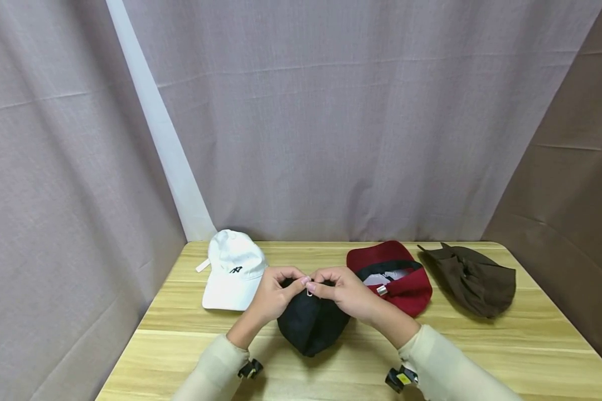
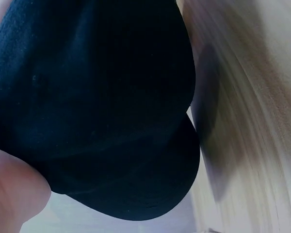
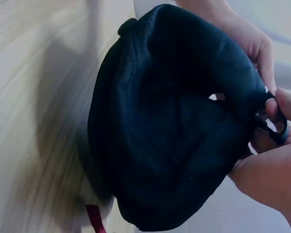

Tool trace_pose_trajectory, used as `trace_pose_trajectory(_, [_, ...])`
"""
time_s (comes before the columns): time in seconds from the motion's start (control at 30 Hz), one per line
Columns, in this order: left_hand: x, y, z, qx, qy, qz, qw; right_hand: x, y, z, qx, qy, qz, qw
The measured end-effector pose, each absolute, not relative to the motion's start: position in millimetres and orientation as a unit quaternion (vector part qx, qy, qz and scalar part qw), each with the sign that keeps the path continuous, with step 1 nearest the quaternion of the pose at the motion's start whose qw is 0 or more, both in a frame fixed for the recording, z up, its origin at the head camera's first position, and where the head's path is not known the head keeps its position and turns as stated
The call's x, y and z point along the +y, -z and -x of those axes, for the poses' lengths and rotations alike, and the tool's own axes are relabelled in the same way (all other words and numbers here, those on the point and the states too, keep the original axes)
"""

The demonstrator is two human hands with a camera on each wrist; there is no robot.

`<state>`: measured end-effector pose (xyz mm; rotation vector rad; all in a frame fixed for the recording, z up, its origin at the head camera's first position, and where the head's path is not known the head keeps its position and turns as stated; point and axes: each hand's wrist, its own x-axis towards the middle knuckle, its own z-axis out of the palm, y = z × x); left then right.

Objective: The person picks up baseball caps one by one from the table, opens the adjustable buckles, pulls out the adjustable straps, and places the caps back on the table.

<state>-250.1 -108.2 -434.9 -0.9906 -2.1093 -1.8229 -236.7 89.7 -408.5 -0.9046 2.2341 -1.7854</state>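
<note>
A black baseball cap (image 1: 313, 328) is held up over the table between my hands, its crown toward me in the head view. My left hand (image 1: 275, 294) and right hand (image 1: 350, 291) meet at the cap's back strap (image 3: 280, 131), fingertips almost touching, each pinching it. Between the thumbs sits a small metal buckle (image 1: 309, 292). The right wrist view shows the strap looped at the fingers, with a small gap in the cloth nearby. In the left wrist view the cap (image 2: 97, 87) fills much of the picture, and its brim (image 2: 150, 189) shows below the crown.
A white cap (image 1: 233, 273) lies at the left back of the wooden table (image 1: 170, 351). Right of my hands is a dark red cap (image 1: 411, 292), its inside showing. Beyond it lies a crumpled brown cap (image 1: 474, 278). Grey curtains (image 1: 306, 139) hang behind the table.
</note>
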Motion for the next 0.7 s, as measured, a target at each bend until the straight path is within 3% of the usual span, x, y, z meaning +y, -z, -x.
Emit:
trace_pose_trajectory(0.5, [-111.9,433.5,249.9,-0.69,0.621,0.365,0.076,97.3,421.6,244.4,0.686,0.63,0.343,0.117])
trace_pose_trajectory(0.7, [-110.3,438.7,247.1,-0.702,0.608,0.359,0.092,95.7,418.6,241.1,0.734,0.581,0.344,0.071])
